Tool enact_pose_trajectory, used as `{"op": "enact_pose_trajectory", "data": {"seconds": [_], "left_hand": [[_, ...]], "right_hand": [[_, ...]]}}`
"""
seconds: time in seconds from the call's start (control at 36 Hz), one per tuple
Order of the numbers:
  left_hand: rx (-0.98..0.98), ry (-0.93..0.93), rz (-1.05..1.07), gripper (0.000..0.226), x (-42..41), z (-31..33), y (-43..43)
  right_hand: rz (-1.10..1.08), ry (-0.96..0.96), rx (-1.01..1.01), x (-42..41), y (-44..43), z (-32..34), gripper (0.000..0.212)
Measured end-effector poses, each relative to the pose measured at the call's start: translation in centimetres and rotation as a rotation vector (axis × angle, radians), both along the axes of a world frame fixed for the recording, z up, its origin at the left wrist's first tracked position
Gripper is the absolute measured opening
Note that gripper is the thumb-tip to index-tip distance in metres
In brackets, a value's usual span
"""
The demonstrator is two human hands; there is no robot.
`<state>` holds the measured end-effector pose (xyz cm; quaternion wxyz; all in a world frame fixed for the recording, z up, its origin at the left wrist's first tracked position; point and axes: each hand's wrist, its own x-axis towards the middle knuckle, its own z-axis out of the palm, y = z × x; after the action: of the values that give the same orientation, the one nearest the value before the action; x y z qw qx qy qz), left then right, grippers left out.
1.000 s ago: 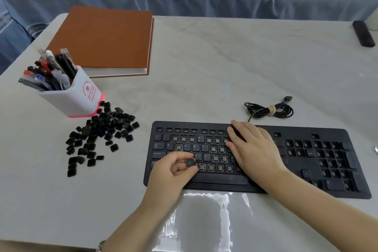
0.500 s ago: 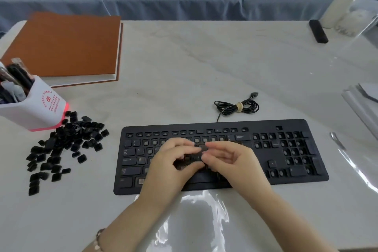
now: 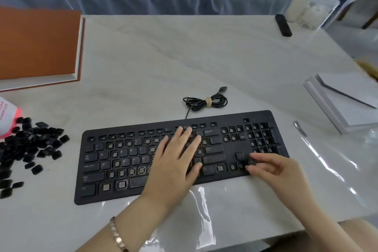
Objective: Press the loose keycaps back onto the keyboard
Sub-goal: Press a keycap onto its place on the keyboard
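Pinching one keycap [image 3: 252,162] between thumb and fingertips, right hand [image 3: 274,172] is positioning it at the arrow cluster of the keyboard [image 3: 98,192]. Flat across the middle rows, left hand [image 3: 176,161] is lying with fingers straight, steadying. Pile of loose keycaps [image 3: 30,149] is waiting at the left edge of the desk [image 3: 184,57]. Next, probably: squaring the cap over its socket and pressing down.

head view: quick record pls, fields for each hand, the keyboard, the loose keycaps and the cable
left hand: flat on the middle of the keyboard, fingers straight
right hand: pinches one keycap over the arrow-key area
keyboard: many sockets bare, some keys seated
loose keycaps: pile on the table, left of the keyboard
cable: coiled and tied, behind the keyboard
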<state>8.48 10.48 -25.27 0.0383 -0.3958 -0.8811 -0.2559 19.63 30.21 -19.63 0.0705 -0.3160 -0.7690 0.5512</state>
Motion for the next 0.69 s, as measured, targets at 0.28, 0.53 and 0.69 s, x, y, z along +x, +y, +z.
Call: {"op": "enact_pose_trajectory", "data": {"seconds": [0.28, 0.53, 0.69], "left_hand": [[-0.204, 0.01, 0.084, 0.057, -0.1, -0.5, 0.0], [-0.212, 0.046, 0.092, 0.055, 0.0, -0.5, 0.0], [-0.205, 0.059, 0.095, 0.055, -0.1, -0.6, 0.1]], "right_hand": [[0.205, 0.006, 0.285, 0.1, 3.0, -2.3, 0.049], [0.314, -0.055, 0.367, -0.2, 3.8, -3.0, 0.042], [0.311, -0.019, 0.336, -0.2, 4.1, -3.4, 0.054]]}}
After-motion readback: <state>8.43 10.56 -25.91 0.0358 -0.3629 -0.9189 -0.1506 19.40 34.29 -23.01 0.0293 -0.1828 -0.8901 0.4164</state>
